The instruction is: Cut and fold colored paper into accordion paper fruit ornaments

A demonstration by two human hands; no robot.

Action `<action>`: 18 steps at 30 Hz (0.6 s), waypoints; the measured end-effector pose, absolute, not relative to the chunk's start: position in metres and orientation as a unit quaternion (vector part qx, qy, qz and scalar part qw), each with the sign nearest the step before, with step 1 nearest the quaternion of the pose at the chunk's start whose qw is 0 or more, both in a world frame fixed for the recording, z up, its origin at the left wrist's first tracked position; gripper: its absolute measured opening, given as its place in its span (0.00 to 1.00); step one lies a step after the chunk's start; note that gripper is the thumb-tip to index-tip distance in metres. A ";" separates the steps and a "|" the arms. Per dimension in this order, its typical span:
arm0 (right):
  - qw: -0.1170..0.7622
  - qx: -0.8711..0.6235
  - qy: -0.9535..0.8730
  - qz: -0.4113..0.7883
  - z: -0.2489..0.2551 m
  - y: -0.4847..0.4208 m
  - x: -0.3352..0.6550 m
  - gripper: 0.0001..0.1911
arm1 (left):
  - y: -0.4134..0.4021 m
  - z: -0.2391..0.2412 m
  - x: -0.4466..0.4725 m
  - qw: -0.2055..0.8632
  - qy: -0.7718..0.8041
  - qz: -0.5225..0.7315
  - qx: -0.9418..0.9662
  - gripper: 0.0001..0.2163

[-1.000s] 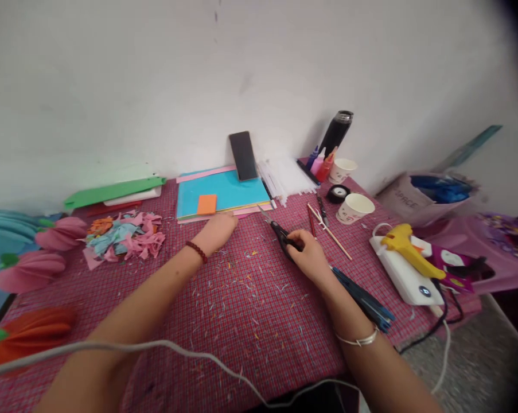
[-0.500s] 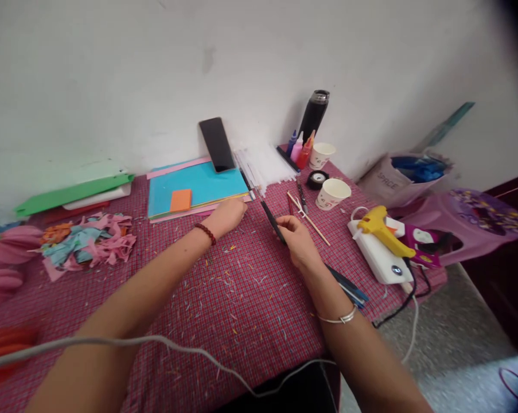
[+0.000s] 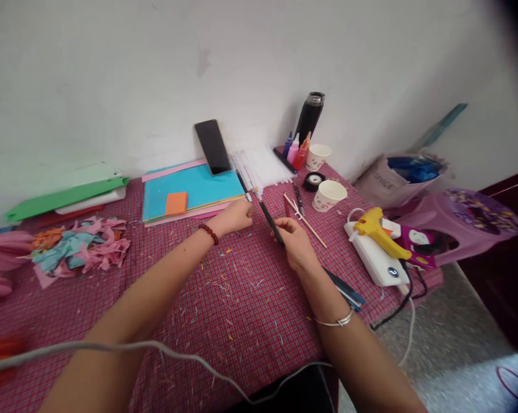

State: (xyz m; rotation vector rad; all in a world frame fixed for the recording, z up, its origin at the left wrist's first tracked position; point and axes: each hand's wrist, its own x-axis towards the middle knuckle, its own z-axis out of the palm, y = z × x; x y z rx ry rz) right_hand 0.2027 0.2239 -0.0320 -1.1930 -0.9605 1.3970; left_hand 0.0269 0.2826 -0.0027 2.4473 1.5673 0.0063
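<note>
My right hand (image 3: pixel 293 240) is closed on black scissors (image 3: pixel 268 220), whose closed blades point away towards the wall. My left hand (image 3: pixel 236 216) rests with curled fingers on the red checked tablecloth (image 3: pixel 241 298), at the near edge of a stack of coloured paper topped by a blue sheet (image 3: pixel 198 186). Its fingertips lie close to the scissor tips, and what they pinch, if anything, is hidden. An orange pad (image 3: pixel 176 202) lies on the blue sheet.
A phone (image 3: pixel 213 146) leans on the wall beside white straws (image 3: pixel 263 165). To the right stand a black bottle (image 3: pixel 309 117), two paper cups (image 3: pixel 328 195), a tape roll (image 3: pixel 314 180) and a yellow glue gun (image 3: pixel 377 230). Paper scraps (image 3: pixel 78 248) lie left. A white cable (image 3: pixel 155 347) crosses the front.
My right hand has moved the scissors away from me and closed the blades. My left hand has slid right along the paper stack's edge towards the scissor tips. The view has turned right.
</note>
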 end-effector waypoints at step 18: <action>0.482 -0.499 -0.499 0.520 -0.045 0.222 0.204 0.11 | 0.218 0.018 -0.025 0.071 0.701 -0.014 0.710 0.12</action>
